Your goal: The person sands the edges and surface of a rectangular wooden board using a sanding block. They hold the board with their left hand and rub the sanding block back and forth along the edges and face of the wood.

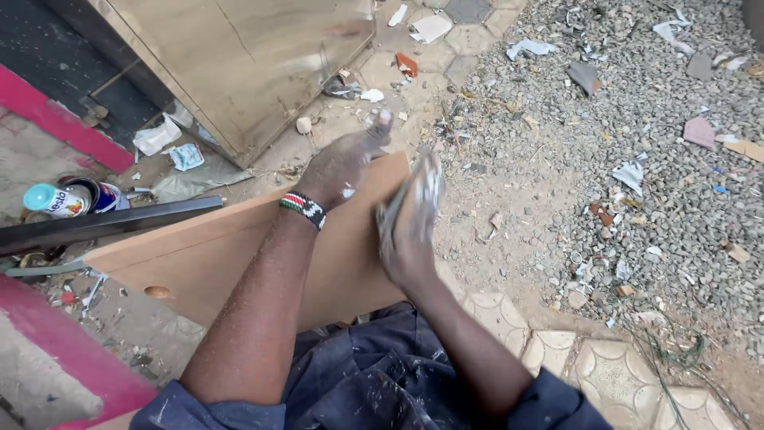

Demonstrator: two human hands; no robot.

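Observation:
A flat brown wooden board (223,247) lies tilted across my lap, with a round recess near its left corner. My left hand (344,162) rests palm-down on the board's far edge, fingers stretched forward; a beaded wristband circles that wrist. My right hand (410,219) stands on its side at the board's right edge, smeared with whitish paste, and presses a small grey scraper-like piece (427,185) against that edge. The piece is blurred and mostly covered by the fingers.
A large metal-faced panel (239,64) leans at the back. A tin and a plastic bottle (64,199) sit at the left by a dark metal bar (103,223). Gravel with litter (637,143) covers the right; patterned paving (605,366) lies lower right.

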